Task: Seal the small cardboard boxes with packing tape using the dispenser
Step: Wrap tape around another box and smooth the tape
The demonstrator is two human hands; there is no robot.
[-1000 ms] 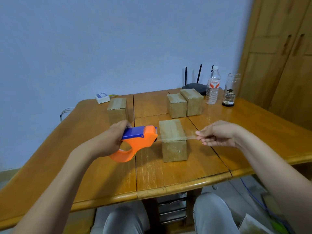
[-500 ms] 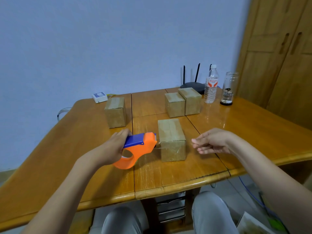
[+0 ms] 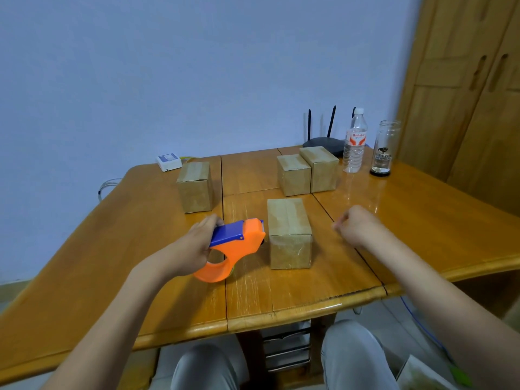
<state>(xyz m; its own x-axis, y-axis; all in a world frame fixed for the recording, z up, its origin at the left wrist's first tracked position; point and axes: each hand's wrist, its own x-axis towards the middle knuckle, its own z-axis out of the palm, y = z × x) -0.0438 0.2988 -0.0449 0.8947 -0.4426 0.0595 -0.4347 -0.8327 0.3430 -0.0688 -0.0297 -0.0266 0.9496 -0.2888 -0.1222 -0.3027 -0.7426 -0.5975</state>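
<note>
An orange and blue tape dispenser (image 3: pixel 235 246) is gripped by my left hand (image 3: pixel 194 246) just left of the nearest cardboard box (image 3: pixel 288 233), its front end almost at the box's left side. This box lies in the middle of the wooden table (image 3: pixel 140 243) with glossy tape across its top. My right hand (image 3: pixel 356 226) hovers to the right of the box, fingers curled in, blurred, with nothing visible in it. Another box (image 3: pixel 195 187) stands further back on the left. Two boxes (image 3: pixel 294 174) (image 3: pixel 320 168) stand side by side at the back.
At the back right stand a plastic water bottle (image 3: pixel 355 142), a glass jar (image 3: pixel 384 149) and a black router (image 3: pixel 323 142). A small white device (image 3: pixel 168 161) lies at the back left. A wooden cabinet (image 3: pixel 464 80) rises on the right. My knees show below the table's front edge.
The strip of tape stretched over the box between my hands is no longer held out. My right hand has let go, drawn back and curled. The dispenser has dropped lower beside the box.
</note>
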